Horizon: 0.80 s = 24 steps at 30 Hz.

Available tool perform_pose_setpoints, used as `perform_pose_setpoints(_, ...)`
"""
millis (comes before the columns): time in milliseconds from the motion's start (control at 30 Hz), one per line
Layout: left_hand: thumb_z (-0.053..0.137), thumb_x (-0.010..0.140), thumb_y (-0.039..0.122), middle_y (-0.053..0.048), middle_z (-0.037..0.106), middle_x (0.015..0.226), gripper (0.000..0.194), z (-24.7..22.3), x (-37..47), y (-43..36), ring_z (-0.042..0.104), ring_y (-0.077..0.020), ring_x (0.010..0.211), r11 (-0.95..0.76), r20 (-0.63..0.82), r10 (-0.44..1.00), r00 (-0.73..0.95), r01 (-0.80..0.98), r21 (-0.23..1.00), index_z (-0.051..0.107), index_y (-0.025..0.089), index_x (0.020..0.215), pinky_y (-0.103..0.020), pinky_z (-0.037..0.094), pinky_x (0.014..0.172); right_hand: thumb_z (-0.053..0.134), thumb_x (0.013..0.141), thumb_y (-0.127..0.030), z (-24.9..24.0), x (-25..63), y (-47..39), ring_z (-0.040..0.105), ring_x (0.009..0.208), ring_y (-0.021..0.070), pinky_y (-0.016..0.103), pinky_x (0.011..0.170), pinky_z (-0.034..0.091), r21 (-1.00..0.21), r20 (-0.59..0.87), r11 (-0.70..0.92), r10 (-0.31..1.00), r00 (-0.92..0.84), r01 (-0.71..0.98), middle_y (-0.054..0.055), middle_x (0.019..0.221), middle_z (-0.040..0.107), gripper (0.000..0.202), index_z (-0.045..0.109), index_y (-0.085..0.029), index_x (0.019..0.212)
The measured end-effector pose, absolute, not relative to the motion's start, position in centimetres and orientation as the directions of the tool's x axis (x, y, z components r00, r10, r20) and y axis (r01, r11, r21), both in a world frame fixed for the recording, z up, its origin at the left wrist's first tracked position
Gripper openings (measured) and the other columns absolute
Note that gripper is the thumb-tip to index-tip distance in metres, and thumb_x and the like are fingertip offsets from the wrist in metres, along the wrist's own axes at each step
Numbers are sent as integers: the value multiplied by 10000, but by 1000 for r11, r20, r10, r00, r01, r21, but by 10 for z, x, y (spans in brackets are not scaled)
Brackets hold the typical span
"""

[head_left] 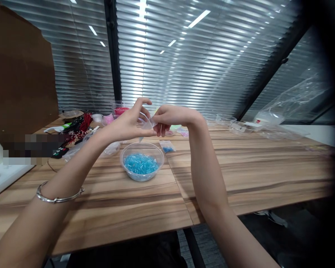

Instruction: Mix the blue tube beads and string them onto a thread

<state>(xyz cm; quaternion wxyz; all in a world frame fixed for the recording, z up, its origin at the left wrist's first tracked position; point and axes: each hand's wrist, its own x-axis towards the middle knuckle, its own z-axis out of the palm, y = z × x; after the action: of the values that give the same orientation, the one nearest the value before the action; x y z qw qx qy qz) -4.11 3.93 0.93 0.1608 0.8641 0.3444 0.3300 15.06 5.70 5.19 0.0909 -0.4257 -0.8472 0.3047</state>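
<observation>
A small clear plastic bag (147, 125) is held in the air between both hands, above the far rim of a clear round bowl (142, 161). Many blue tube-like pieces (141, 163) lie in the bowl. My left hand (132, 121) has its thumb against the bag's lower side, with its fingers curved above. My right hand (169, 118) pinches the bag's right edge, palm turned down. On the table just right of the bowl lies a flat clear bag with blue bits (167, 146). The contents of the held bag are too small to tell.
Red beaded cords (82, 128), a tub with pink-red contents (121, 111) and crumpled clear bags (111, 148) sit at the back left. Clear containers (225, 119) and plastic wrap (280, 130) are at the back right. Window blinds rise behind the wooden table (257, 167).
</observation>
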Motion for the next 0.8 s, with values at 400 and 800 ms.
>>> perform_pose_setpoints(400, 673, 763, 337, -91, 606, 1147, 658, 13, -47, 39, 595, -237, 991, -751, 410, 660, 629, 559, 352, 297, 250, 1295, -355, 475, 788, 524, 893, -442, 52, 151, 56, 672, 575, 168, 298, 583, 549, -532, -226, 392, 788, -572, 750, 123, 830, 730, 378, 684, -130, 751)
perform_pose_setpoints(800, 508, 633, -25, -82, 588, 1039, 434, -3, -32, 28, 539, -223, 873, -747, 4, 650, 760, 640, -180, 571, 199, 999, -299, 381, 695, 493, 820, -704, 53, 171, 63, 698, 734, 218, 310, 608, 549, -446, -230, 314, 865, -446, 838, 118, 924, 712, 568, 668, -166, 871)
